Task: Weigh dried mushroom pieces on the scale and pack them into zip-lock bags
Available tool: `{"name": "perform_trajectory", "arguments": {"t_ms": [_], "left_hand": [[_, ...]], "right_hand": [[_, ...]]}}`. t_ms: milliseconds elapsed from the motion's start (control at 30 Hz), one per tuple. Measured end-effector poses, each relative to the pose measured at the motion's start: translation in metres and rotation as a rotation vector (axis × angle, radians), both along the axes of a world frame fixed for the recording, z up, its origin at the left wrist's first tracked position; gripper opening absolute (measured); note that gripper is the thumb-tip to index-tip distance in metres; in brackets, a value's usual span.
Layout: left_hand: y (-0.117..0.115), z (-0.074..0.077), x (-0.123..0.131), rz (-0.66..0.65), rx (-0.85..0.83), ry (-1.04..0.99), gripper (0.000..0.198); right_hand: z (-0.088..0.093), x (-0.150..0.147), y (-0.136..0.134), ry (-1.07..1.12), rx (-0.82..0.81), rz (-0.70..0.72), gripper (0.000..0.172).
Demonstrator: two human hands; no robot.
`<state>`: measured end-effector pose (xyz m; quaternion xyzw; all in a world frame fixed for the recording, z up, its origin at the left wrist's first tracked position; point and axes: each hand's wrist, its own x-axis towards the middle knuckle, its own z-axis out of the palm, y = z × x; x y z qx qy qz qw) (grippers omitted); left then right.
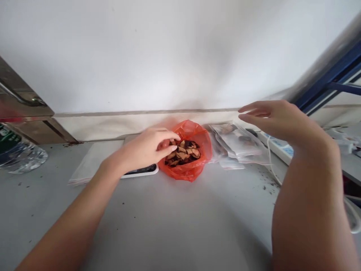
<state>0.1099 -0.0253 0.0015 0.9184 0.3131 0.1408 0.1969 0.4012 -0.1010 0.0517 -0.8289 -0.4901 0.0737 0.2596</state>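
Observation:
A red plastic bag (207,145) stands with its mouth spread wide, full of dried brown slices (183,154) with dark edges. Over the bag's left side reaches my left hand (150,145), its curled fingers and thumb apart at the slices, with nothing visible between them. Partly under that hand is a white digital scale (153,171) with a dark display strip. My right hand (263,114) hovers in the air to the right, fingers stretched out and holding nothing. Below and left of it lie clear plastic bags (239,145), some with brownish contents.
A stack of flat clear bags (87,160) lies left of the scale. Bottles in plastic wrap (22,154) stand by a metal cabinet (22,101). A white power strip (278,146), a cable (270,162) and a blue frame (329,75) are on the right. Dark crumbs dot the grey table (169,218).

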Motion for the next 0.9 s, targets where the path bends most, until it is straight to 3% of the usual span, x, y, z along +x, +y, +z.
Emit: {"name": "perform_trajectory", "arguments": {"t_ms": [133,267,333,433,533,733,833,900], "left_hand": [[-0.016,-0.023,0.025,-0.12,0.067,0.008,0.034],[-0.023,-0.044,0.044,-0.273,0.151,0.081,0.034],[-0.022,-0.05,0.048,-0.275,0.19,0.143,0.037],[-0.017,-0.052,0.046,-0.136,0.208,0.215,0.043],[-0.01,-0.05,0.038,-0.003,0.155,0.267,0.05],[-0.007,-0.027,0.023,-0.02,0.062,0.084,0.049],[-0.005,-0.01,0.015,0.074,0.094,-0.076,0.04],[-0.003,-0.002,0.008,0.15,0.116,-0.241,0.044]], "right_hand": [[-0.005,0.021,-0.006,0.091,-0.173,-0.125,0.032],[-0.024,0.037,0.002,0.201,-0.221,-0.16,0.034],[-0.033,0.041,0.008,0.233,-0.214,-0.161,0.028],[-0.042,0.043,0.013,0.218,-0.17,-0.177,0.012],[-0.041,0.041,0.013,0.169,-0.106,-0.245,0.015],[-0.011,0.019,-0.001,0.101,0.25,-0.335,0.013],[0.005,0.002,-0.008,0.136,0.455,-0.192,0.016],[0.01,-0.01,-0.01,0.181,0.568,-0.003,0.018]]}}
